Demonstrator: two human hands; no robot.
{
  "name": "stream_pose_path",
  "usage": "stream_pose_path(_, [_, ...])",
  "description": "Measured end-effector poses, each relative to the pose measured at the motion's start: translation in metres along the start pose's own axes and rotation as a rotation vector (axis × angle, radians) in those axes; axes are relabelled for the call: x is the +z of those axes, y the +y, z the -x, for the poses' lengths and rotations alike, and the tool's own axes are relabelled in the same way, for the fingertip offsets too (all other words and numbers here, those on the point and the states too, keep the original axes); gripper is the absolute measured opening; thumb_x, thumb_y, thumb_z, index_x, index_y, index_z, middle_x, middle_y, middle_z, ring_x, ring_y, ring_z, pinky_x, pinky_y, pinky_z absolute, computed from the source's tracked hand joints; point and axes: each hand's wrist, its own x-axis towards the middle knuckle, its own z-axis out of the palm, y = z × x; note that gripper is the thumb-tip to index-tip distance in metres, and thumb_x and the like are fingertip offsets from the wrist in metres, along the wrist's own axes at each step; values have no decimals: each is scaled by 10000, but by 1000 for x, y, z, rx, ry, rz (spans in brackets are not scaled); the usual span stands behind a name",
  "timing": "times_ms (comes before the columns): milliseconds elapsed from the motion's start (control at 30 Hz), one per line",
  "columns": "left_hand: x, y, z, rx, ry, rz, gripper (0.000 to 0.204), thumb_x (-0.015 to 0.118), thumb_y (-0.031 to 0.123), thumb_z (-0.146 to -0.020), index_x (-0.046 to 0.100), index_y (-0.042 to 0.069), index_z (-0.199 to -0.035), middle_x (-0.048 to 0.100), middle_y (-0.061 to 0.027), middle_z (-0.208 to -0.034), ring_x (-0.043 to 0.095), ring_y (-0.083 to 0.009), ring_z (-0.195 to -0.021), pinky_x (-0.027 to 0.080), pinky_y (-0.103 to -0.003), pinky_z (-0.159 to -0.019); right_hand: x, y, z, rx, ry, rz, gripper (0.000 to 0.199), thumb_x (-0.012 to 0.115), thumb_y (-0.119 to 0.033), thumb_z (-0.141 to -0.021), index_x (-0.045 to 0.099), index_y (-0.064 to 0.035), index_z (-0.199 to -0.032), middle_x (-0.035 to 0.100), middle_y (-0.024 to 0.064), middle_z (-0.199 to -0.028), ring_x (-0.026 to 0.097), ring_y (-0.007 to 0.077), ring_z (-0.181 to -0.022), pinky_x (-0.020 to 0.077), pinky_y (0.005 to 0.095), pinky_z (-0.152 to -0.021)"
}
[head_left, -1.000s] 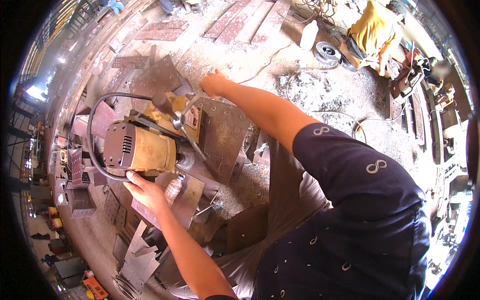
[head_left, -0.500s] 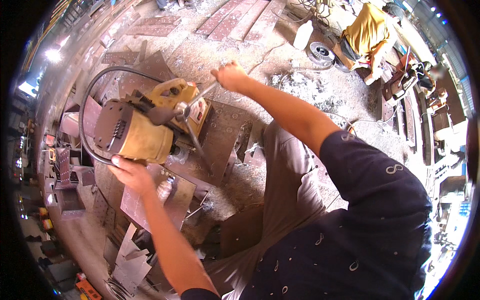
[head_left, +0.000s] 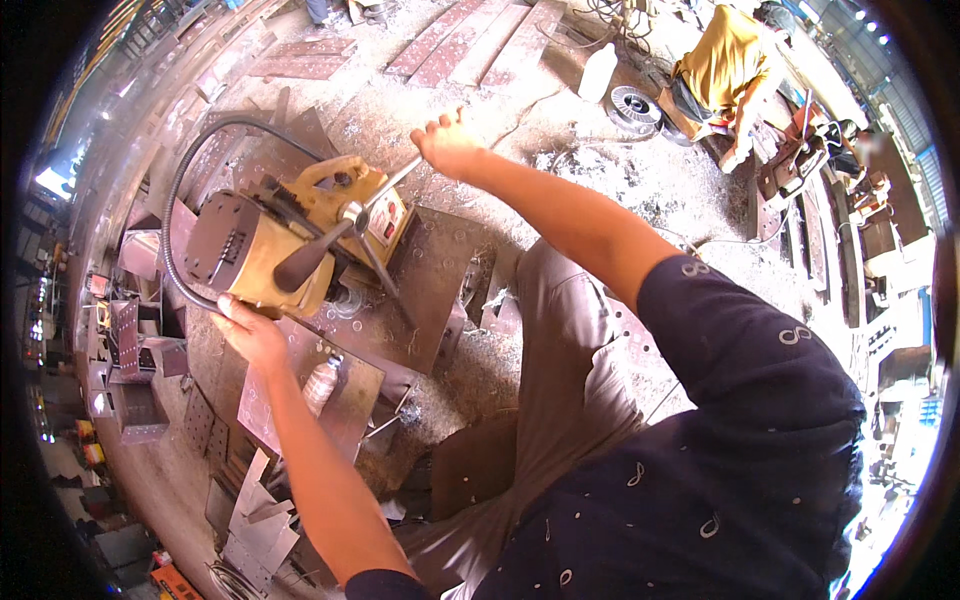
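Note:
A yellow magnetic drill [head_left: 295, 265] with a dark motor cap sits on a rusty steel plate [head_left: 440, 270] to the left of my knees. My right hand [head_left: 450, 145] is closed round the end of one spoke of its feed handle [head_left: 395, 183]. Another spoke, with a dark grip [head_left: 305, 262], crosses the drill's front, and a third slants down toward the plate. My left hand [head_left: 252, 335] holds the lower edge of the motor housing, beside a black corrugated hose [head_left: 168, 230]. Below the drill, a plastic bottle [head_left: 321, 384] lies on a second plate [head_left: 357, 410].
Stacked steel strips [head_left: 475, 42] lie at the top. A co-worker in a yellow shirt [head_left: 722, 58] bends over at upper right, near a wire spool [head_left: 635, 108] and a white jug [head_left: 598, 73]. Metal shavings [head_left: 610, 175] litter the floor. Cut steel pieces [head_left: 262, 525] lie at lower left.
The feed handle has turned: its dark-gripped spoke has swung lower across the drill. My right hand has shifted slightly left with its spoke, and my left hand stays at the housing.

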Motion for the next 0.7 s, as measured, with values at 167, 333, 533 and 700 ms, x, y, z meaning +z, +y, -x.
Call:
stream_pose_path(167, [-2,58,22,5,-42,45,597,387,433,-1131,496,-102,-1371,604,-338,-1248,602,-439,-1144,448,-478,-1006,7,2,-22,20,-26,-60,312,573,-117,-942,620,-76,-1247,692,190,-1169,607,399,-1225,330,739,-1105])
stream_pose_path(333, [-24,24,-8,-72,-125,28,608,406,474,-1118,507,-87,-1332,595,-365,-1232,592,-500,-1129,448,-516,-992,10,-22,10,79,-13,-199,339,550,-54,-932,603,-69,-1266,647,223,-1217,575,431,-1266,201,800,-1150])
stream_pose_path(533, [-7,31,2,-15,39,-62,603,425,453,-1117,525,-115,-1292,604,-363,-1205,590,-486,-1116,435,-518,-992,6,-20,-4,121,-27,-150,452,548,-107,-958,511,-77,-1407,573,268,-1356,473,491,-1372,147,808,-1150])
stream_pose_path(700, [16,54,31,-94,-6,8,650,416,471,-1117,494,-126,-1360,567,-369,-1319,568,-472,-1215,420,-497,-1046,24,-17,-13,413,468,-226,734,582,-311,-977,311,-47,-1606,256,320,-1647,218,520,-1537,125,771,-1177])
